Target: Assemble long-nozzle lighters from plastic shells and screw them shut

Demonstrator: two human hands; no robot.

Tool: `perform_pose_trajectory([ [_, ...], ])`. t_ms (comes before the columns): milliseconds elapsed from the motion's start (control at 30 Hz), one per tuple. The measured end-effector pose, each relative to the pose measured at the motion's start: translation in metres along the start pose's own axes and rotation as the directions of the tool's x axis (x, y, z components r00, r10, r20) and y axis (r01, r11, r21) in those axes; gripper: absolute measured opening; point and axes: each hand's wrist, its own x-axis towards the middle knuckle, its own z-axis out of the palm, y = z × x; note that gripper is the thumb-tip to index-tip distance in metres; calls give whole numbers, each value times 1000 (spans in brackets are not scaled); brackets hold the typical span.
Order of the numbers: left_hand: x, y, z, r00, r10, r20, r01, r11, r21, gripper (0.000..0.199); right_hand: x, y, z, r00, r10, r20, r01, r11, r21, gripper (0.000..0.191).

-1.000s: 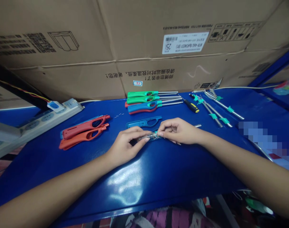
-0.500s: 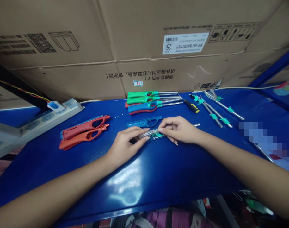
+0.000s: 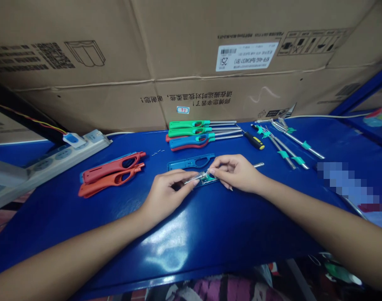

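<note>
My left hand (image 3: 167,190) pinches a clear and silvery cylindrical part (image 3: 192,179) between thumb and fingers. Just right of it, my right hand (image 3: 233,171) has its thumb and index finger closed at a small green trigger piece (image 3: 209,178); what its fingertips grip is too small to make out. Beneath both hands lies a blue shell half, mostly covered, with a metal tube (image 3: 259,165) showing beyond my right hand. Another blue shell half (image 3: 191,161) rests right behind them.
Red (image 3: 111,167) and orange (image 3: 111,182) shells lie left, near a white power strip (image 3: 62,156). Behind are assembled lighters (image 3: 189,142), a screwdriver (image 3: 253,140) and metal tubes with green pieces (image 3: 283,154). A cardboard box (image 3: 109,100) stands at the back.
The clear part in my left hand has tilted slightly, and my right fingers have shifted a little at the green piece. The view has moved slightly.
</note>
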Motion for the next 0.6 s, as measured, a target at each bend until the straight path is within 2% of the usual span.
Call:
perform_pose_trajectory([
  [233, 1, -2, 0, 1000, 3, -3, -3, 1000, 0, 18, 0, -1, 0, 999, 7, 31, -5, 998, -69, 35],
  [367, 4, 3, -8, 999, 46, 27, -47, 998, 40, 20, 1, -4, -4, 998, 37, 45, -33, 997, -76, 34],
  [500, 6, 9, -23, 993, 97, 74, -112, 966, 233, 19, 2, -7, -6, 999, 48, 26, -45, 994, -103, 32],
  [600, 6, 9, -30, 992, 53, 115, -89, 938, 334, 19, 2, -8, -6, 998, 53, 26, -50, 993, -109, 28],
])
